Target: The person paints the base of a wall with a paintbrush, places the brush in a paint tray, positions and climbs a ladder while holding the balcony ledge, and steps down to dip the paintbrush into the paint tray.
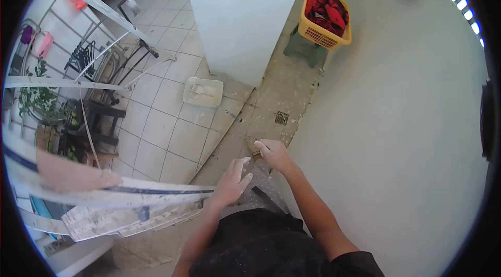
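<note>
My left hand [231, 184] is dusted with white at the fingertips, its thumb and fingers apart with nothing between them. To its right and a little farther forward, my right hand [272, 155] has its fingers curled closed; whatever they may hold is hidden. Below both hands are my speckled grey trousers [269, 188]. Part of a foot in dusty footwear [251, 144] shows just beyond the right hand. A pale, smooth wall [391, 136] stands close on my right.
A translucent tub [203, 82] with whitish contents sits on the tiles. Beyond are a yellow basket [311, 25] of red-and-black cloth on a green stool [301, 47], a white pillar [237, 16] and a floor drain [281, 118]. White metal framing [65, 83], plants and dark stools stand left.
</note>
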`<state>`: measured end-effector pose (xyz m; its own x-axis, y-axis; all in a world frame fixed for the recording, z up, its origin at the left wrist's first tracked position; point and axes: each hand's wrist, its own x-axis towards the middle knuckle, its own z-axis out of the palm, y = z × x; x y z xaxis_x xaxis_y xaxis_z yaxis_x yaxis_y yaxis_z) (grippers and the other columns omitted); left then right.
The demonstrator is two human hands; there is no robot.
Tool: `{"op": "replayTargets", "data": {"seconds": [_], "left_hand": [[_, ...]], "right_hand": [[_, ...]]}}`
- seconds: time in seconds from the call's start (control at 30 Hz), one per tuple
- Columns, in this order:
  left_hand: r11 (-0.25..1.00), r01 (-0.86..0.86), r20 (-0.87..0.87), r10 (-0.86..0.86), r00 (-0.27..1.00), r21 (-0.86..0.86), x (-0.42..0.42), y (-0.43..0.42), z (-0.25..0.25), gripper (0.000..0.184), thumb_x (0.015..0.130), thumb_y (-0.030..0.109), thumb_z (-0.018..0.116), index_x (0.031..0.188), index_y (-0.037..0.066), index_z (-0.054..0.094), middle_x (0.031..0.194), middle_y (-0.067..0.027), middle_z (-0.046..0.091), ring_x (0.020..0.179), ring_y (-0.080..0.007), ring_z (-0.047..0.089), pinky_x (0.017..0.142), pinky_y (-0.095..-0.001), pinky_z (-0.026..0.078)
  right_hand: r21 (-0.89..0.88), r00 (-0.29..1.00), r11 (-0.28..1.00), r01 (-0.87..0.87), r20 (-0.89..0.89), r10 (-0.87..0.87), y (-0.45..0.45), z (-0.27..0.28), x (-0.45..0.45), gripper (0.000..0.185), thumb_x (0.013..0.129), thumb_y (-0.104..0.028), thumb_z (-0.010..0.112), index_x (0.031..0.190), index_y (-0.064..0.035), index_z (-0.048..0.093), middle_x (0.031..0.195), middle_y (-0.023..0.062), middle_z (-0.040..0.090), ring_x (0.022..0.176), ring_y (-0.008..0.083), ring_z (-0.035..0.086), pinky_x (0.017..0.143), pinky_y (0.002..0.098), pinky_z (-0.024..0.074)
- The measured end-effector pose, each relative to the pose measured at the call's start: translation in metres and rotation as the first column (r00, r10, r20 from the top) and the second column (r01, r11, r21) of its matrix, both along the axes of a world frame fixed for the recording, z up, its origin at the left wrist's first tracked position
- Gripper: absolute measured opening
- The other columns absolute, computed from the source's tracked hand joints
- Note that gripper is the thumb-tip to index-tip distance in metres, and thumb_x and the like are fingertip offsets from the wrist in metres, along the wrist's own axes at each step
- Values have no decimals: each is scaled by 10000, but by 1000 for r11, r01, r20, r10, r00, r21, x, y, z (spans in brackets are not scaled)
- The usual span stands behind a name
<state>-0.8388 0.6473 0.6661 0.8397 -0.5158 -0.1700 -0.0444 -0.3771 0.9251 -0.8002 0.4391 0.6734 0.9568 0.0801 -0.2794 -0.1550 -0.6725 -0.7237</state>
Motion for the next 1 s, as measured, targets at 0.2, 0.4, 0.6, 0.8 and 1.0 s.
{"op": "replayTargets", "data": {"seconds": [0.2, 0.4, 0.6, 0.8, 1.0], "left_hand": [[970, -154, -177, 188, 966, 190, 80, -44, 22, 509, 926, 221, 566, 1364, 12, 414, 1284, -214, 491, 1147, -374, 550, 990, -431, 437], [896, -328, -87, 368, 926, 300, 147, -39, 6, 500, 933, 216, 556, 1364, 8, 414, 1292, -231, 495, 1153, -380, 553, 988, -437, 440], [851, -300, -114, 381, 918, 430, 182, -46, 16, 510, 939, 253, 547, 1369, 20, 404, 1329, -238, 472, 1225, -414, 489, 1007, -467, 421], [889, -208, -211, 314, 926, 408, 191, -58, 30, 531, 933, 276, 558, 1378, 32, 400, 1364, -235, 455, 1244, -418, 476, 1022, -472, 410], [881, -287, -207, 381, 901, 376, 195, -22, -13, 570, 945, 293, 566, 1402, 11, 375, 1405, -236, 417, 1217, -377, 524, 1007, -445, 426]], "right_hand": [[14, 998, 998, -57, -36, 57, -113, -21, 68, 225, 914, -210, 560, 897, 12, 590, 818, 204, 632, 779, 369, 616, 724, 435, 474], [-225, 966, 968, 113, -201, -160, -219, -52, 91, 210, 880, -193, 596, 914, 14, 607, 830, 178, 667, 797, 325, 652, 747, 401, 499], [-200, 972, 979, 24, -226, -70, -249, -68, 114, 216, 881, -201, 602, 912, 12, 618, 806, 150, 678, 732, 255, 658, 712, 370, 508], [-13, 949, 993, 117, -294, -116, -239, -67, 118, 217, 885, -199, 611, 915, 16, 628, 781, 148, 675, 699, 225, 656, 683, 357, 516], [-195, 961, 978, -76, -277, 20, -227, -74, 138, 229, 881, -203, 614, 898, 24, 637, 791, 152, 683, 732, 242, 663, 713, 371, 516]]}}
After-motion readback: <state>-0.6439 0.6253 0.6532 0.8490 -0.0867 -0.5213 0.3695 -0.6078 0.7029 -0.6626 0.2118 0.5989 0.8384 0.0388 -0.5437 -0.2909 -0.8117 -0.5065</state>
